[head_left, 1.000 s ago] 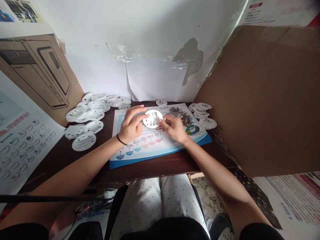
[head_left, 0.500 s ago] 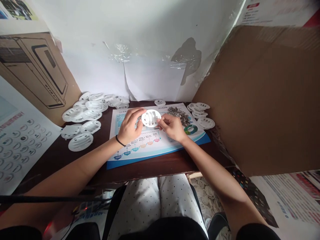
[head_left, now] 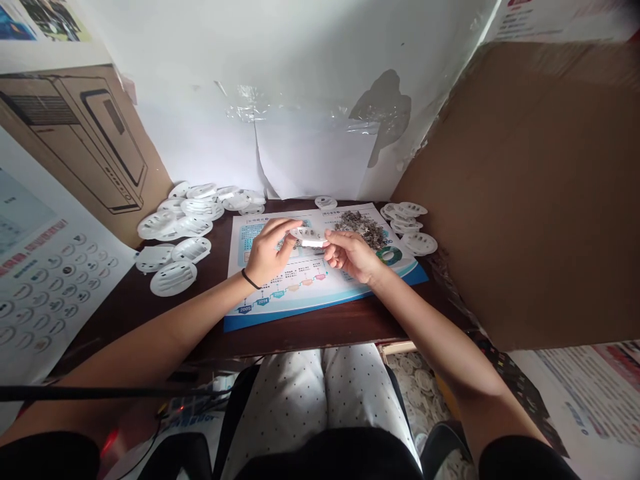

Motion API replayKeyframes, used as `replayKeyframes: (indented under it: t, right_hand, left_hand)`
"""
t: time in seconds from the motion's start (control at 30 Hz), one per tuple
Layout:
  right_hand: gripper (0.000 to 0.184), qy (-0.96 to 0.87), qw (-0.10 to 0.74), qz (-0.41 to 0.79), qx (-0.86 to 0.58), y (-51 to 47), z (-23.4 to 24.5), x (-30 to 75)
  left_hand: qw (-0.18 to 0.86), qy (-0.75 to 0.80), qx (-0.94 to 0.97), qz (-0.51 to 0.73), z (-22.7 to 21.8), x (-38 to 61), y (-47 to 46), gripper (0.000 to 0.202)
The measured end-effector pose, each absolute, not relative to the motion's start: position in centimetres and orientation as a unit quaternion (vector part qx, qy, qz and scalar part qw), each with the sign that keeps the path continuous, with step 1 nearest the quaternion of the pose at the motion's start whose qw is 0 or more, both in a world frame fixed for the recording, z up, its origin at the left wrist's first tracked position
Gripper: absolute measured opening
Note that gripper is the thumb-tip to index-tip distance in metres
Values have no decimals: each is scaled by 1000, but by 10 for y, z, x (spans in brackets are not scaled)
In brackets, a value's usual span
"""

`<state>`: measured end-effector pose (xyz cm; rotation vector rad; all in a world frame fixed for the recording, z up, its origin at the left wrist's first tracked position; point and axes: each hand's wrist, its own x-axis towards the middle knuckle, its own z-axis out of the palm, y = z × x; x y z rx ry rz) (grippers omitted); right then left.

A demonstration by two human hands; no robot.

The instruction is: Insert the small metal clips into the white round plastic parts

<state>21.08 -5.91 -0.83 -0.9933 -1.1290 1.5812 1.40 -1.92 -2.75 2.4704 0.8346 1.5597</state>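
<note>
One round white plastic disc with slots [head_left: 309, 236] is held tilted above a white-and-blue printed sheet [head_left: 345, 293] on the dark brown table [head_left: 325, 328], its opposite edges clamped between the fingers of the left hand [head_left: 269, 257] and of the right hand [head_left: 356, 257], beside a heap of small grey metal pieces [head_left: 364, 229].

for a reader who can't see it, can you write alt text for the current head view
A person's left hand and right hand hold a tilted, round white part above a printed sheet. Small metallic pieces lie heaped on the sheet near the right hand, and similar white parts lie on the dark table to both sides.
</note>
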Motion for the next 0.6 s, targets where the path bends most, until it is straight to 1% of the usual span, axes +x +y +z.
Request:
replayKeyframes:
  t: [0.13,0.27,0.37,0.47,0.6]
  right_hand:
    - [34,-464,463,639,-402,-60,-8,210]
    - [36,-512,478,602,-383,-65,-4,208]
    - [40,-571,480,548,-379,-67,-5,206]
    - [40,-635,471,481,-380,-66,-10,205]
    - [40,-691,477,367,-400,-62,-19,205]
  left_hand:
    - [54,280,812,509,-29,14,-19,29]
    - [34,276,812,513,-30,14,-18,38]
    - [32,275,808,520,-30,13,-18,44]
    - [29,272,800,534,-28,13,-18,45]
    - [-5,233,801,551,-24,13,-17,47]
